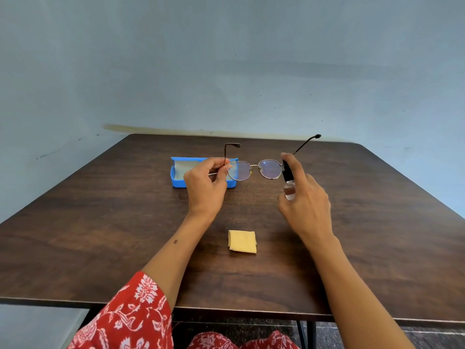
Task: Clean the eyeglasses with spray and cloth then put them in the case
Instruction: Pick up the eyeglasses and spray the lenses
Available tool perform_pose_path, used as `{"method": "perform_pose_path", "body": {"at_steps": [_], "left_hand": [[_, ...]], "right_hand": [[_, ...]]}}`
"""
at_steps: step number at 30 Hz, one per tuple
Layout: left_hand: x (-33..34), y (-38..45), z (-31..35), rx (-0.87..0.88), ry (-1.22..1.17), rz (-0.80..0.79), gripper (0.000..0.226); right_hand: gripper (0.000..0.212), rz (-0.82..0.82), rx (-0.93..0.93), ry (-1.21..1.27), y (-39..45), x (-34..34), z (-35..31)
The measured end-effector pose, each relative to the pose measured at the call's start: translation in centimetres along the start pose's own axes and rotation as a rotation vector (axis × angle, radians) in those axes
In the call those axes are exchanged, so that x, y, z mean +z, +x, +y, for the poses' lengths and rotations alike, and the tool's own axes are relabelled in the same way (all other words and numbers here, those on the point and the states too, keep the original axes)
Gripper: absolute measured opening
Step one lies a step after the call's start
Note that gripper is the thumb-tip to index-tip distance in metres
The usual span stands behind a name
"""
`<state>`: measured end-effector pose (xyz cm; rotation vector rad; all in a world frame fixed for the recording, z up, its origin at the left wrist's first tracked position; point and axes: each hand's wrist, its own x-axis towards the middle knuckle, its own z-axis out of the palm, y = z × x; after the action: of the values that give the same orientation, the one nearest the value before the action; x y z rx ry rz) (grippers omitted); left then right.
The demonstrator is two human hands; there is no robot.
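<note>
**Glasses and spray held up over the table**

While the left hand [205, 183] pinches the eyeglasses [255, 168] at the hinge beside one lens, thumb and fingers curled round the temple, the frame hangs in the air with both temples open and pointing away. Just beside the other lens, the right hand [305, 200] grips the small spray bottle [288, 181] upright, forefinger on its black top. Behind the left hand, the blue case [177, 176] lies open on the dark wooden table [100, 235]. Nearer the person, well apart from both hands, lies the folded yellow cloth [242, 241]
</note>
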<state>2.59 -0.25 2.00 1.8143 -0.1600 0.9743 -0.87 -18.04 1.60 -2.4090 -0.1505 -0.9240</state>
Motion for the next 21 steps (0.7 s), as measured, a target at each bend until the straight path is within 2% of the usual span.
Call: {"method": "perform_pose_path", "body": {"at_steps": [7,18,21], "left_hand": [[-0.01,0.06,-0.07,-0.005,0.005,-0.001,0.018],[-0.03,0.17,-0.42,-0.005,-0.005,0.009,0.017],[-0.01,0.16,-0.48,-0.004,0.003,0.016,0.017]], "right_hand": [[0.093,-0.048,-0.005,-0.068,0.11,0.35,-0.26],[0.066,0.007,0.027,-0.092,0.11,0.24,-0.18],[0.072,0.036,0.037,-0.071,0.08,0.33,0.12]]}}
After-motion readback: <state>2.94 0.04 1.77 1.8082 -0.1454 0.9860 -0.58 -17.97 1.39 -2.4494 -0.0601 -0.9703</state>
